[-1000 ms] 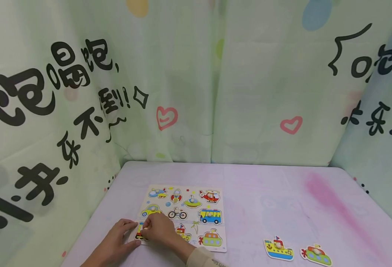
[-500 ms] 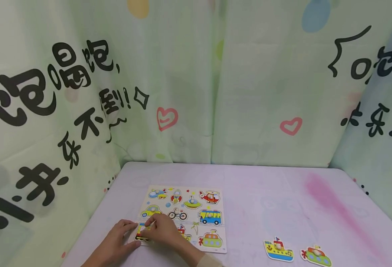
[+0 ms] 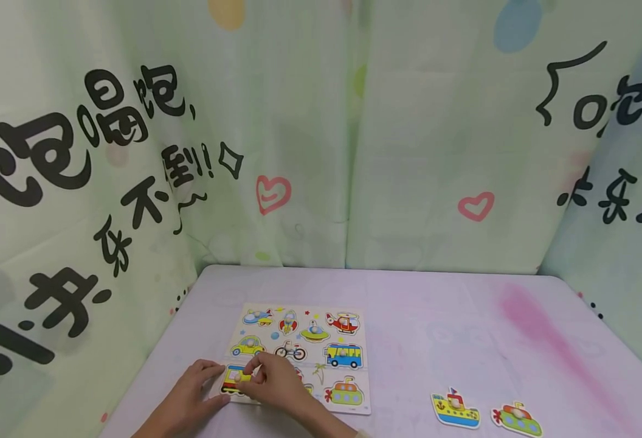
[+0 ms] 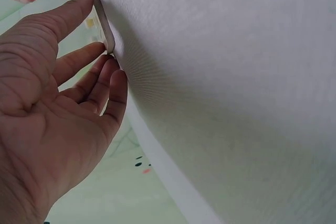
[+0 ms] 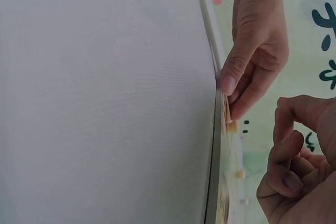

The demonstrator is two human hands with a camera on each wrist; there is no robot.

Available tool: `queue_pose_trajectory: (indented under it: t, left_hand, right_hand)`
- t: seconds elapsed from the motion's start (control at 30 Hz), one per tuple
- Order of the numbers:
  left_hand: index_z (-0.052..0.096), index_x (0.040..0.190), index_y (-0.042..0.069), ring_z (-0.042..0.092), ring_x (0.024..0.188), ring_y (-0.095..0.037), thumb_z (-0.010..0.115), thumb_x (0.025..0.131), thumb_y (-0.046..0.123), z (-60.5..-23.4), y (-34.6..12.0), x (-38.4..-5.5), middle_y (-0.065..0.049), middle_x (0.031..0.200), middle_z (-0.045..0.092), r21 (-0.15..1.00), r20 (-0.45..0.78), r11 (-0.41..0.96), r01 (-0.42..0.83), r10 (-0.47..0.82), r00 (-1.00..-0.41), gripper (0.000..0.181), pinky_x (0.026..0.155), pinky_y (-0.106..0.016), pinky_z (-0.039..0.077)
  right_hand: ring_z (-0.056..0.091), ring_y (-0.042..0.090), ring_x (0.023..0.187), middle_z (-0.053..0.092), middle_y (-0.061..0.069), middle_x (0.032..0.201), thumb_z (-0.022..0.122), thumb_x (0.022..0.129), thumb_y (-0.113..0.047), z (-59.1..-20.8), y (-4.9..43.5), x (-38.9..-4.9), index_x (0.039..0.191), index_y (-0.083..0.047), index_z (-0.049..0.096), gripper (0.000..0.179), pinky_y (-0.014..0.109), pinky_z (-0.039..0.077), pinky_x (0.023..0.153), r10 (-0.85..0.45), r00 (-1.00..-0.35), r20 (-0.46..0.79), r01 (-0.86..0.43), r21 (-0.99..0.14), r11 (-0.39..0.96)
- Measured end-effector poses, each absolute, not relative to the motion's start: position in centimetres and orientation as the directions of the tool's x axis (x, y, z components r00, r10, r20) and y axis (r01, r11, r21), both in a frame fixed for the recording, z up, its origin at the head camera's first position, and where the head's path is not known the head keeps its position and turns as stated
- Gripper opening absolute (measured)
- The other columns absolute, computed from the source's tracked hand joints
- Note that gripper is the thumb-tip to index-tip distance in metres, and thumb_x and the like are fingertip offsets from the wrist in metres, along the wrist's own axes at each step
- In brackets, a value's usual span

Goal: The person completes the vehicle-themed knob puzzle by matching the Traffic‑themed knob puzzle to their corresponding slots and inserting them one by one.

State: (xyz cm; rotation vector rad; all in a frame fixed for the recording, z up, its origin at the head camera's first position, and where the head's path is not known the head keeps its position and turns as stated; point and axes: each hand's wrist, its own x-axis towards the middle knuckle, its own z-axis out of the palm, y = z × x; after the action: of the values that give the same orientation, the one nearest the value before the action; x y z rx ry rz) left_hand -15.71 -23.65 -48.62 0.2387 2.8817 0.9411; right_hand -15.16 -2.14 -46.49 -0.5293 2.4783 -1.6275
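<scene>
A flat puzzle board (image 3: 310,407) with vehicle pictures lies on the table, left of centre. My left hand (image 3: 189,389) rests at its near left corner, thumb and fingers touching the edges; the left wrist view shows those fingers (image 4: 81,66) only gently bent. At the lower left of the board is a yellow and red train piece (image 3: 232,378) with a knob. My right hand (image 3: 279,383) hovers just right of this piece, fingers bent and holding nothing. In the right wrist view it is apart from the board. It covers part of the ship picture.
A ship piece (image 3: 456,410) and a submarine piece (image 3: 518,420) lie on the table (image 3: 436,340) right of the board. Printed curtains (image 3: 321,134) enclose the table at the back and sides.
My right hand has come off the train piece and drawn a little right and toward me, so more of the piece shows. The left hand has stayed at the corner.
</scene>
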Motion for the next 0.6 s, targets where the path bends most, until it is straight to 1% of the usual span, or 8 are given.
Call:
queue_pose_trajectory:
  t: [0.2,0.47,0.6]
  left_hand:
    - [0.068,0.126,0.001,0.057,0.120,-0.028,0.089,0.079,0.026,-48.7,-23.7,-15.5,-0.004,0.121,0.058,0.595,-0.031,0.794,0.124,0.176,-0.984,0.057,0.106,-0.054,0.047]
    - [0.068,0.128,0.002,0.056,0.119,-0.028,0.088,0.080,0.029,-48.3,-23.6,-15.4,-0.005,0.123,0.058,0.571,-0.060,0.816,0.095,0.157,-0.986,0.059,0.106,-0.056,0.047]
    - [0.067,0.128,0.002,0.056,0.119,-0.028,0.088,0.080,0.029,-48.3,-23.5,-15.3,-0.005,0.123,0.058,0.580,-0.064,0.809,0.092,0.158,-0.985,0.059,0.106,-0.056,0.047]
  right_hand:
    - [0.043,-0.001,0.054,0.051,-0.012,0.061,0.081,0.087,-0.021,-45.8,-1.2,-14.1,0.098,-0.007,0.070,0.021,0.014,0.032,0.049,-0.379,-0.921,0.091,-0.231,-0.911,0.342]
    - [0.045,-0.001,0.056,0.055,-0.012,0.064,0.079,0.089,-0.022,-44.7,0.0,-13.2,0.099,-0.009,0.070,0.019,0.014,0.033,0.049,-0.412,-0.905,0.101,-0.249,-0.912,0.325]
    - [0.045,-0.001,0.056,0.055,-0.013,0.064,0.079,0.089,-0.023,-44.4,0.2,-12.8,0.100,-0.009,0.070,0.020,0.015,0.033,0.049,-0.408,-0.907,0.105,-0.253,-0.910,0.329]
